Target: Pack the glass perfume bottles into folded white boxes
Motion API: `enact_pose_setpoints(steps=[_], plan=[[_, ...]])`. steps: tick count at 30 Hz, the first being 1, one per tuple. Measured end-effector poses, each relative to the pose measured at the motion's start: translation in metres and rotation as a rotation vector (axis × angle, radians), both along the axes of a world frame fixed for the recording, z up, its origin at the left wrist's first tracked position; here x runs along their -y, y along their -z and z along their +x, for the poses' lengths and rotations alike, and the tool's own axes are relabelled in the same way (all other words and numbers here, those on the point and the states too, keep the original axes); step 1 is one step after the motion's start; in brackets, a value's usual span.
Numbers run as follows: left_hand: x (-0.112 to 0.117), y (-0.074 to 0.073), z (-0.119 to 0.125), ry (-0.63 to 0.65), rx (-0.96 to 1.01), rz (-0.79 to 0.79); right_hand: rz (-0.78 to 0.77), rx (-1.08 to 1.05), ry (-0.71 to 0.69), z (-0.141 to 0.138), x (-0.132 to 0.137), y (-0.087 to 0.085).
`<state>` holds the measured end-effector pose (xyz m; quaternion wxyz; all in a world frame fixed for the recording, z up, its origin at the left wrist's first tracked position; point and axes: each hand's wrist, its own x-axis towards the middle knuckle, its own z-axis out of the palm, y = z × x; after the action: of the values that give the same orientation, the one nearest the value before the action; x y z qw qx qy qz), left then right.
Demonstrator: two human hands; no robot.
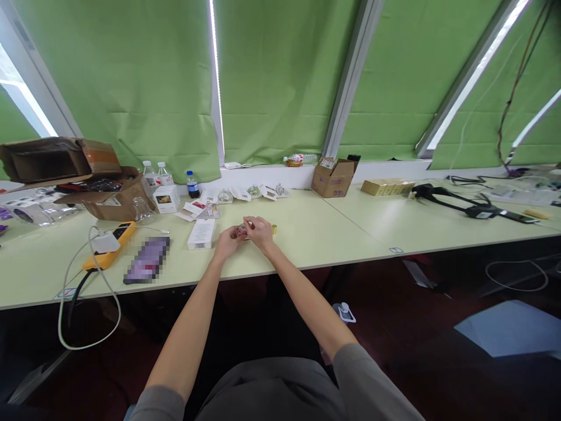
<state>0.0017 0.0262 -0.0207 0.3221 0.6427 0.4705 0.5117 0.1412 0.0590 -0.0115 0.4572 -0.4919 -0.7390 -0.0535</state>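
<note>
Over the front part of the table, my left hand (227,242) is closed around a small pinkish, clear glass-like object (241,231). My right hand (262,233) bends over the same object from the right, thumb and fingers pinched together at its upper side; what lies between those fingertips is hidden. A small gold-coloured cylinder (274,229) stands just past my right hand. To the left of my hands lies a closed white carton (201,234). Behind it, a small clear bottle (210,207) sits by an opened white carton with a pink inside.
Several small glass pieces (225,196) sit in opened white cartons at the back. A cardboard box (333,177) and gold boxes (387,187) stand to the right. On the left are a phone (148,259), an orange power strip (114,244) and a looping white cable (65,292).
</note>
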Motion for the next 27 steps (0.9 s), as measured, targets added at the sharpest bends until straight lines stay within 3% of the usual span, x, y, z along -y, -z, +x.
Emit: enact_pose_setpoints(steps=[9, 17, 27], plan=[[0.002, -0.002, 0.000, 0.001, 0.008, -0.025, -0.057, -0.015, -0.050, 0.004, -0.001, -0.004], [-0.009, 0.008, -0.004, 0.051, -0.022, -0.024, -0.004, -0.029, -0.250, 0.006, -0.012, -0.021], [-0.009, 0.008, -0.004, 0.037, -0.041, -0.020, 0.025, -0.005, -0.192, 0.001, -0.012, -0.022]])
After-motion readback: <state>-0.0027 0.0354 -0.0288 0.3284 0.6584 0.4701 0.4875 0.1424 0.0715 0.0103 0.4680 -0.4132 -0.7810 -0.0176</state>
